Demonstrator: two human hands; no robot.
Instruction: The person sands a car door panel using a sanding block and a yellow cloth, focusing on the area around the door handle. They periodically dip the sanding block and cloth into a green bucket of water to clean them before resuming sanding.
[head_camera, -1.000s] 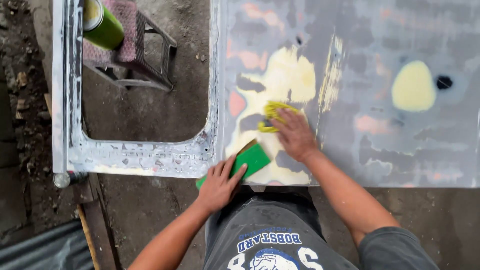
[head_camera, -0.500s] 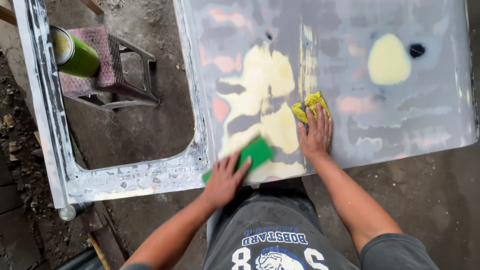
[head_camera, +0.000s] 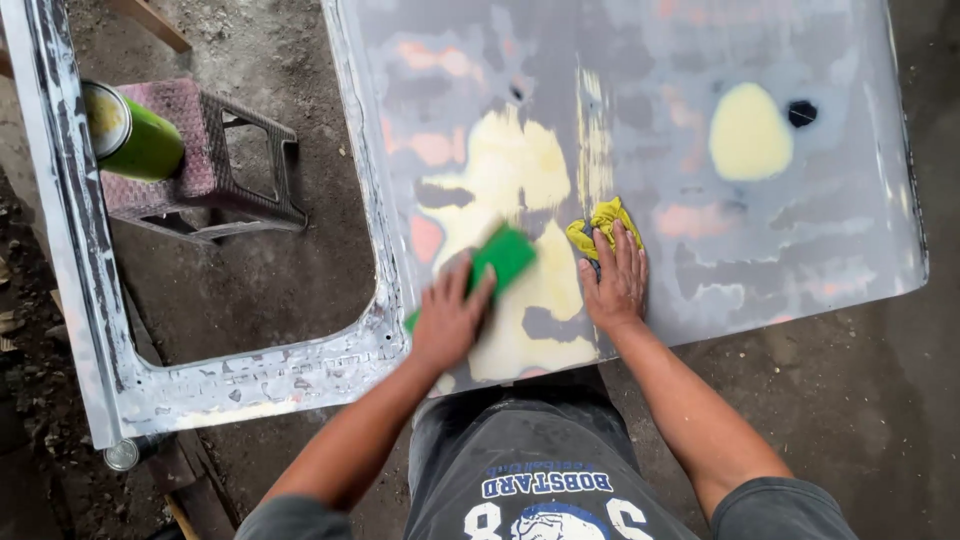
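2 hands work on a grey car panel (head_camera: 780, 250) that lies flat over the dirt floor. The left hand (head_camera: 447, 322) is closed over a green sanding block (head_camera: 500, 258), pressing it on the large cream filler patch (head_camera: 520, 200) near the panel's near edge; the block looks blurred, as in mid-stroke. The right hand (head_camera: 615, 280) lies flat with fingers together, just right of the block, pinning a yellow rag (head_camera: 603, 220) to the panel.

Judging by the surface, sanding is well along: much of the panel is dull grey with pink and cream blotches feathered into it. The big patch under the block looks uneven, with grey islands, so it likely needs more work. A smaller oval patch (head_camera: 750, 132) toward the far right corner lies beside a dark hole (head_camera: 802, 113).

To the left, through the window opening, a green can (head_camera: 135, 135) rests on a stool (head_camera: 215, 160).
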